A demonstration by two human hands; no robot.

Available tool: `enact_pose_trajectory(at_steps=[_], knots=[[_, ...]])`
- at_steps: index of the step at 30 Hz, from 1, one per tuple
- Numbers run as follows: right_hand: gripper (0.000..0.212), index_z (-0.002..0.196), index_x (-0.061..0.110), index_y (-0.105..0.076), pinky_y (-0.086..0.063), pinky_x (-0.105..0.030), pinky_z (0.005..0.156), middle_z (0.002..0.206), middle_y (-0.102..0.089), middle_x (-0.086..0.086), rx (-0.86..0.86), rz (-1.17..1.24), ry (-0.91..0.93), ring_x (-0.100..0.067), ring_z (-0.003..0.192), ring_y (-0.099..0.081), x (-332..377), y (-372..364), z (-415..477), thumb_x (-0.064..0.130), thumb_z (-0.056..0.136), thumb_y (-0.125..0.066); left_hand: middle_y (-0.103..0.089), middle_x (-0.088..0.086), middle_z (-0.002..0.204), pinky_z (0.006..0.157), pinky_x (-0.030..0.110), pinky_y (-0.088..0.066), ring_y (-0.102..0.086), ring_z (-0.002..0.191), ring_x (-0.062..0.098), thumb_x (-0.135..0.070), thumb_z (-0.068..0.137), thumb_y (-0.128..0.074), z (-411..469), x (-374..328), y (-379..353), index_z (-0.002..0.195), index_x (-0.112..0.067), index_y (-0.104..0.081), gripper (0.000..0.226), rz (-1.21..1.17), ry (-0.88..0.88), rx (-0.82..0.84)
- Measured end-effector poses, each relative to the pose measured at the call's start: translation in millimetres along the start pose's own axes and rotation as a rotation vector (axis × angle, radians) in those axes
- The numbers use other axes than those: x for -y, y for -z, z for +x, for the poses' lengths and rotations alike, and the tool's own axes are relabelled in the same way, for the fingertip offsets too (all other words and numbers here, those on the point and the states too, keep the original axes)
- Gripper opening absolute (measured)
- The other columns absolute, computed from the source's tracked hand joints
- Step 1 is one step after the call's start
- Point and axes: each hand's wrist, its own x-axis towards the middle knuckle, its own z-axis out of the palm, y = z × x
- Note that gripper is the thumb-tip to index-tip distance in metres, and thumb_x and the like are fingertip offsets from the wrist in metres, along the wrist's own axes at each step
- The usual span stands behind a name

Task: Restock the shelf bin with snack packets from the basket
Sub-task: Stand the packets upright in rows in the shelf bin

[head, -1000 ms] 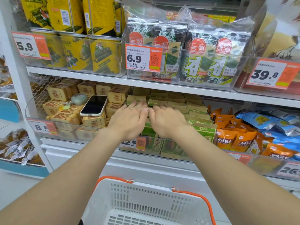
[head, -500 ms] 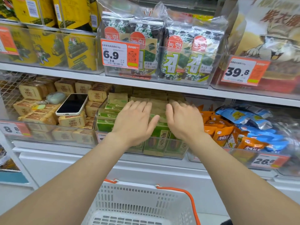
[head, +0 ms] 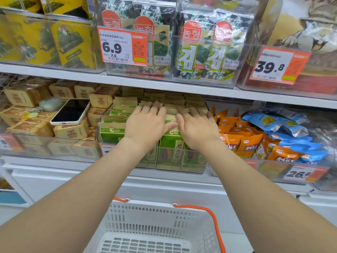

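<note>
Green and tan snack packets [head: 169,152] stand upright in rows inside a clear shelf bin [head: 193,168] on the lower shelf. My left hand [head: 145,123] lies flat on top of the packets at the bin's middle, fingers straight. My right hand [head: 196,127] presses flat on the packets right beside it, fingers spread toward the back. The two thumbs nearly touch. Below, a white basket [head: 145,216] with orange handles shows no packets in the part I can see.
A phone [head: 71,112] and a small pale pouch [head: 51,104] lie on tan packs in the left bin. Orange packets [head: 244,143] and blue packets [head: 284,125] fill the right bin. The upper shelf edge [head: 164,84] hangs low over the green packets.
My hands have come back together at the bin's middle after spreading apart over the packet tops. The camera view has moved closer to the shelf.
</note>
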Motion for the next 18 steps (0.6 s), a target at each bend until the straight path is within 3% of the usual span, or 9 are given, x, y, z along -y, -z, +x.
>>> enact_pose_trajectory(at_steps=[2,4,7,9,11,14,18], knots=[[0.057,0.159,0.037,-0.033,-0.019,-0.059,0.124,0.161,-0.043,-0.008,0.039,0.04,-0.012,-0.032,0.153,-0.031,0,4,0,0.052,0.109,-0.011,-0.064,0.023,0.139,0.102,0.051,-0.047,-0.062,0.124,0.042,-0.07,0.104,-0.001,-4,-1,3,0.124,-0.003,-0.063,0.094,-0.011,-0.007,0.004],[0.058,0.15,0.031,-0.05,-0.018,-0.06,0.123,0.155,-0.05,-0.01,0.019,0.083,-0.049,-0.034,0.149,-0.037,4,11,-5,0.049,0.109,-0.013,-0.061,0.021,0.144,0.11,0.052,-0.041,-0.059,0.129,0.04,-0.068,0.105,-0.005,-13,-1,11,0.13,-0.005,-0.06,0.088,0.022,-0.004,-0.026],[0.062,0.11,0.016,-0.073,-0.034,-0.055,0.115,0.12,-0.072,-0.012,-0.249,0.016,-0.066,-0.036,0.12,-0.06,23,24,-20,0.038,0.106,-0.015,-0.064,0.016,0.141,0.119,0.055,-0.032,-0.054,0.135,0.037,-0.059,0.11,-0.019,-34,6,25,0.134,-0.006,-0.062,0.072,0.011,0.049,-0.149],[0.057,0.104,0.013,-0.073,-0.04,-0.052,0.111,0.111,-0.074,-0.012,-0.364,0.043,0.023,-0.036,0.11,-0.064,39,29,-28,0.035,0.107,-0.02,-0.067,0.013,0.137,0.119,0.055,-0.031,-0.055,0.133,0.036,-0.051,0.11,-0.025,-47,17,27,0.126,-0.008,-0.068,0.064,-0.022,0.094,-0.258],[0.048,0.116,0.011,-0.07,-0.041,-0.051,0.111,0.122,-0.07,-0.015,-0.364,0.091,0.153,-0.038,0.116,-0.063,56,27,-33,0.034,0.107,-0.029,-0.067,0.012,0.137,0.118,0.055,-0.032,-0.054,0.134,0.037,-0.051,0.11,-0.026,-57,33,22,0.125,-0.009,-0.069,0.061,-0.023,0.133,-0.28],[0.055,0.15,0.021,-0.051,-0.035,-0.056,0.115,0.151,-0.053,-0.019,-0.26,0.017,0.243,-0.041,0.134,-0.052,82,11,-32,0.046,0.107,-0.028,-0.064,0.012,0.14,0.115,0.056,-0.033,-0.052,0.134,0.039,-0.061,0.108,-0.018,-60,55,10,0.134,-0.012,-0.062,0.07,-0.028,0.219,-0.16],[0.06,0.161,0.033,-0.032,-0.036,-0.057,0.109,0.164,-0.039,-0.015,-0.171,-0.039,0.221,-0.041,0.135,-0.05,89,1,-15,0.055,0.108,-0.015,-0.056,0.013,0.148,0.12,0.061,-0.03,-0.049,0.138,0.037,-0.056,0.109,-0.015,-45,67,-5,0.146,-0.02,-0.049,0.062,-0.105,0.176,-0.106]])
